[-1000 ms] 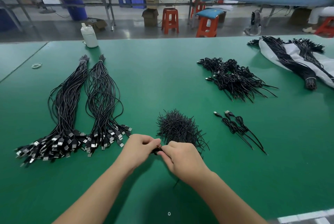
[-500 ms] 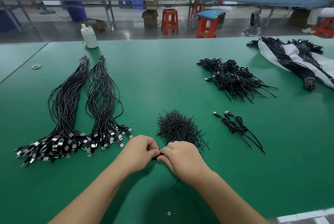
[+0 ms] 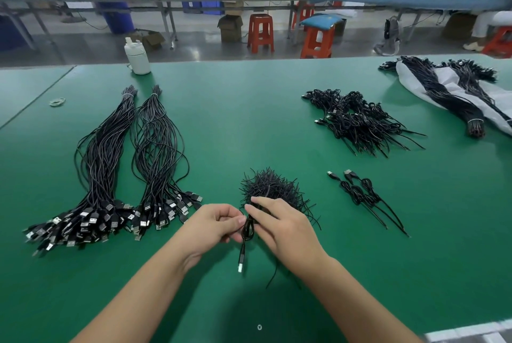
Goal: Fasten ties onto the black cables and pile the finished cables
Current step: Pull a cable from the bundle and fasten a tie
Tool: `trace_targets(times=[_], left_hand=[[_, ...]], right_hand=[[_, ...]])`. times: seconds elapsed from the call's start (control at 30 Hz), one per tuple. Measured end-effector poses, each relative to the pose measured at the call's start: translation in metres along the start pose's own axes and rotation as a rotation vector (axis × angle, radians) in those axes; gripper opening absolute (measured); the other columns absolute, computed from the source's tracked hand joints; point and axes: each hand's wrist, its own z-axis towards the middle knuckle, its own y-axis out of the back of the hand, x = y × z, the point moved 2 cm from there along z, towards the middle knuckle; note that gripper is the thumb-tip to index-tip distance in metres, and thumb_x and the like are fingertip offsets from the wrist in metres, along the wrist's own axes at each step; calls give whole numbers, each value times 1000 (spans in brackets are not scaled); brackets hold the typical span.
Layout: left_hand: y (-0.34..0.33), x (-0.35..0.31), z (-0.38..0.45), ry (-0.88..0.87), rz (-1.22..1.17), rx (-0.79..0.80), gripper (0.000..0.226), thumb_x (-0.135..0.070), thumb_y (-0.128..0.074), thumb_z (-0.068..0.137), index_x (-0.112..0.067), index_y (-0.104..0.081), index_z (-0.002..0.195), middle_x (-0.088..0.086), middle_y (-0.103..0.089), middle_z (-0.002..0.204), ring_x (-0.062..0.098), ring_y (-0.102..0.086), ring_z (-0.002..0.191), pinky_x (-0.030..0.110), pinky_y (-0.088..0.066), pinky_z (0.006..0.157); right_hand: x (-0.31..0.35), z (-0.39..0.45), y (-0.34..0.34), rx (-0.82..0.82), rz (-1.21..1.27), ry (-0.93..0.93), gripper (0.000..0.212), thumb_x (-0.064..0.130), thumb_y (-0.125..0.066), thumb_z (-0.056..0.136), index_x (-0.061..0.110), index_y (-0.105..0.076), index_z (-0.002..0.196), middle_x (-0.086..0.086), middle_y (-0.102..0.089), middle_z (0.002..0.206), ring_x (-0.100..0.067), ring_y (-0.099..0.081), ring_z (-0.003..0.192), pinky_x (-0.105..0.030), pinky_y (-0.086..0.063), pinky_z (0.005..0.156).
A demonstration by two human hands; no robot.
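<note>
My left hand (image 3: 214,227) pinches a coiled black cable (image 3: 247,232) whose USB plug (image 3: 240,264) hangs down toward me. My right hand (image 3: 282,227) lies over the cable's right side, fingers fairly straight and reaching to the coil's top, at the near edge of the heap of black ties (image 3: 273,187). Two tied cables (image 3: 360,193) lie to the right of the heap. A bigger pile of tied cables (image 3: 357,118) sits further back on the right. Two long bundles of loose cables (image 3: 110,171) stretch along the left.
A white bottle (image 3: 137,56) stands at the table's far edge. A rubber band (image 3: 57,101) lies at far left. More cable bundles on a white bag (image 3: 448,88) occupy the far right corner. Red stools and workbenches stand beyond the green table (image 3: 249,110).
The hands have drawn apart a little. The coiled cable now shows between them with its plug hanging down, and my right hand's fingers have straightened over it.
</note>
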Motion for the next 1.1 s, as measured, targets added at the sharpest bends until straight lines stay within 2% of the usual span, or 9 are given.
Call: trace_targets(times=[0.17, 0.3, 0.47, 0.6, 0.7, 0.8, 0.9, 1.0, 1.1], left_hand=[[0, -5, 1, -171, 77, -52, 9, -7, -61, 96, -9, -65, 88, 7, -69, 72, 14, -60, 68, 28, -45, 70], [-1, -12, -2, -383, 354, -185, 19, -10, -60, 96, -24, -59, 83, -2, -67, 71, 7, -59, 65, 23, -44, 67], [-6, -19, -8, -605, 576, -341, 17, -5, -62, 93, -20, -58, 85, -15, -57, 74, 3, -53, 73, 10, -38, 68], [-9, -17, -9, -666, 766, -379, 9, -5, -64, 93, -13, -61, 89, -8, -56, 83, 17, -52, 76, 28, -40, 71], [-9, -18, -9, -649, 766, -384, 8, -7, -63, 93, -13, -61, 89, -8, -56, 84, 19, -54, 77, 33, -43, 71], [-5, -18, -10, -577, 645, -407, 11, -11, -62, 94, -17, -60, 85, -13, -58, 77, 5, -53, 73, 20, -40, 68], [-2, -22, -10, -501, 547, -412, 15, -15, -64, 93, -22, -60, 80, -13, -59, 69, 4, -54, 71, 12, -37, 62], [-3, -26, -10, -462, 537, -394, 18, -16, -65, 92, -24, -59, 77, -9, -60, 65, 7, -54, 67, 14, -39, 60], [-2, -27, -9, -416, 533, -371, 20, -17, -64, 93, -26, -57, 77, -4, -62, 66, 11, -55, 66, 19, -42, 63]], right_hand=[[1, 7, 2, 116, 300, -245, 20, 16, -67, 93, 15, -74, 112, 6, -73, 107, -11, -65, 97, -27, -52, 90], [4, 14, 0, 158, 620, -559, 11, 23, -63, 96, 31, -70, 99, 11, -71, 79, -5, -52, 62, -26, -46, 64], [6, 19, -8, 178, 1141, -906, 25, 19, -50, 103, 21, -50, 129, -5, -73, 74, -14, -34, 45, -25, -28, 45], [2, 21, -8, 197, 1167, -897, 14, 19, -48, 103, 27, -51, 114, -8, -70, 72, -18, -31, 47, -28, -25, 45], [4, 21, -10, 207, 1225, -895, 16, 14, -43, 105, 18, -59, 106, -11, -70, 76, -17, -49, 48, -27, -41, 47], [3, 19, -8, 240, 1408, -899, 23, 8, -41, 103, 7, -59, 118, -17, -72, 91, -21, -64, 63, -26, -48, 48], [1, 16, -4, 274, 1558, -846, 28, 6, -53, 94, 6, -61, 121, -17, -72, 98, -24, -68, 75, -24, -47, 47], [1, 15, -5, 263, 1472, -773, 30, 5, -59, 92, 8, -61, 122, -11, -71, 93, -18, -64, 68, -20, -40, 44], [-3, 17, -8, 202, 1299, -819, 17, 18, -67, 91, 19, -73, 107, -3, -57, 71, -13, -34, 53, -25, -21, 44]])
